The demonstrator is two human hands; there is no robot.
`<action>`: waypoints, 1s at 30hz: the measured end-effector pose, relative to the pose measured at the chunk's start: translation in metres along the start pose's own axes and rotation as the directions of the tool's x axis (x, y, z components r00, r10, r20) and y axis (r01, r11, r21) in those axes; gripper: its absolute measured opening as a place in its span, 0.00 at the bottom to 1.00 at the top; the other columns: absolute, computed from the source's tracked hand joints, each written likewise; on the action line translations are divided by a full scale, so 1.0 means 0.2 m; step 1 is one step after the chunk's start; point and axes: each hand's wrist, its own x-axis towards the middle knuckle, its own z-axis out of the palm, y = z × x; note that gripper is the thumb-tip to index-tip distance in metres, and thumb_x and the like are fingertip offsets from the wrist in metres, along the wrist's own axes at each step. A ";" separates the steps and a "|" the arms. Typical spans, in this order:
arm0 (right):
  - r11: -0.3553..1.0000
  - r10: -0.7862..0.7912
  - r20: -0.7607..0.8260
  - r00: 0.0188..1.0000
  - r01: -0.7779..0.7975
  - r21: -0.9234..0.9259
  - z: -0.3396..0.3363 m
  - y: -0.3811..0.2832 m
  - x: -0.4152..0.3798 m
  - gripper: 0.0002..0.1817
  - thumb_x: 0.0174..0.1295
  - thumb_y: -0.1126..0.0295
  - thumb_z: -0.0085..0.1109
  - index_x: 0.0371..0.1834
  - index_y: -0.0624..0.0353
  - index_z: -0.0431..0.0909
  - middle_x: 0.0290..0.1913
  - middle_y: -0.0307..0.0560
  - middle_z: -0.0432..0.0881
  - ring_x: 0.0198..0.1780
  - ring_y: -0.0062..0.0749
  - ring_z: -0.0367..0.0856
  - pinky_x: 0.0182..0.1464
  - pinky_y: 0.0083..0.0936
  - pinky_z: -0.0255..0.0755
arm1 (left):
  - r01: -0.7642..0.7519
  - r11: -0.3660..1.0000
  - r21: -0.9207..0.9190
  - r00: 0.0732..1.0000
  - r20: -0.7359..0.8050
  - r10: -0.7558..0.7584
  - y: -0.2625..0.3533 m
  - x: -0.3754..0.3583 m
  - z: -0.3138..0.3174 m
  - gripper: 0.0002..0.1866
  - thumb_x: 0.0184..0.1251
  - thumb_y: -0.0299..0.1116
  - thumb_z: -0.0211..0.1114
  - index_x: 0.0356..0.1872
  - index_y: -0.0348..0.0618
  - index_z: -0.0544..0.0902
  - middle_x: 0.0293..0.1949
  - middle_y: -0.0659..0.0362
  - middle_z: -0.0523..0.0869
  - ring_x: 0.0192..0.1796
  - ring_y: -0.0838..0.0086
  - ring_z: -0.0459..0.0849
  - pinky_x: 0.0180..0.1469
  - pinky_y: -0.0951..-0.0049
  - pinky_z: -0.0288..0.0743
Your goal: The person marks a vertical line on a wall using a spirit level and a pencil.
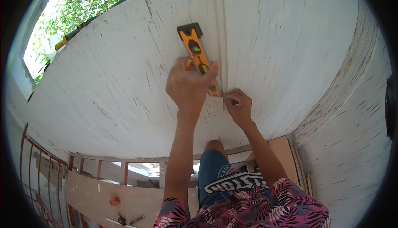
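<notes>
A yellow-and-black spirit level (197, 47) lies tilted against the white wall (124, 74), its top end leaning left. My left hand (186, 85) is closed around its middle, with the thumb along the right side. A thin white strip (221, 33) runs down the wall just right of the level. My right hand (240, 107) is pinched at the strip's lower part, beside the bottom end of the level. Whatever sits between those fingertips is too small to make out.
Tools, including a yellow-handled one (61, 43), lie along the window ledge at upper left. Below, a wooden board (141, 197) carries a red-orange block (115, 202) and small tools. A red metal railing (39, 165) stands at lower left; another board (286, 155) leans at right.
</notes>
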 end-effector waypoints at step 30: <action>0.996 -0.075 0.013 0.997 0.076 -0.051 0.00 0.03 -0.01 0.08 0.53 0.87 0.64 0.32 0.62 0.82 0.32 0.45 0.81 0.28 0.32 0.83 0.30 0.24 0.78 | -0.341 0.937 0.079 0.892 -0.286 0.349 -0.08 -0.04 0.41 0.33 0.62 0.63 0.72 0.53 0.49 0.71 0.48 0.56 0.72 0.53 0.61 0.68 0.53 0.53 0.54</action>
